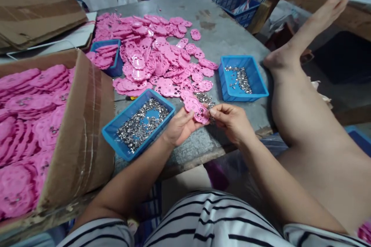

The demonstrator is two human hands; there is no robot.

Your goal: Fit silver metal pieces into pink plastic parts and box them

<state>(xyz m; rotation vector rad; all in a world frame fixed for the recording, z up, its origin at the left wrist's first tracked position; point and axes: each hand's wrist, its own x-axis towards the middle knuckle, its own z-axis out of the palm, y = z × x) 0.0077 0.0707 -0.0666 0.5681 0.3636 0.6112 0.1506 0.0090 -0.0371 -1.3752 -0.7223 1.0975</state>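
Note:
My left hand [181, 126] is closed around a flat pink plastic piece [194, 107] with rounded lobes and small holes, held just above the table's front edge. At the right end of that piece is my right hand [232, 121], thumb and forefinger pinched together. Whatever is in that pinch is too small or too hidden to name. Behind the held piece lies a small heap of shiny metal parts [203, 97]. A blue tray [127, 154] of similar metal bits stands left of my left hand. Another blue tray [243, 95], holding fewer bits, sits beyond my right hand.
A large pile of pink pieces [162, 60] covers the table's [228, 27] middle. To the left are a small blue bin [117, 60] and a cardboard box [89, 123] full of pink pieces. A yellow-and-black handle [131, 98] lies by the pile. A bare leg [307, 123] borders the right.

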